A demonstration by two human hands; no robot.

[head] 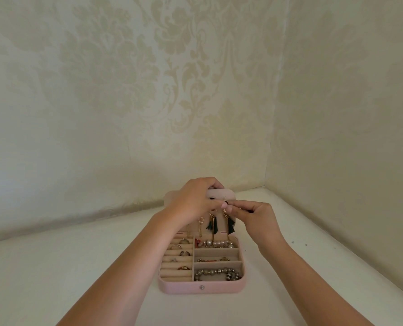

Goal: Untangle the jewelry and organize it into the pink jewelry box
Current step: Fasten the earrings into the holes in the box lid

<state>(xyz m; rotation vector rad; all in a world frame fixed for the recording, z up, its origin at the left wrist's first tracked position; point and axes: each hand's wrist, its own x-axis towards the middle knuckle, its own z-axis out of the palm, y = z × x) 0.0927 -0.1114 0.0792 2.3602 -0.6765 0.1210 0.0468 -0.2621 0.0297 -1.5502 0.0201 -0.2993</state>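
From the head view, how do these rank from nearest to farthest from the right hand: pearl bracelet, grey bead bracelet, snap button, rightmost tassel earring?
1. rightmost tassel earring, on the upright panel, at the fingertips of the right hand.
2. pearl bracelet, back right compartment.
3. grey bead bracelet, front right compartment.
4. snap button, front wall of the box.

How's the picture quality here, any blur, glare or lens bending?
Head view: soft, even light, no glare; the wide lens bows the table edge; the pink jewelry box is fairly sharp, but the earring that the right hand pinches is too small for detail.
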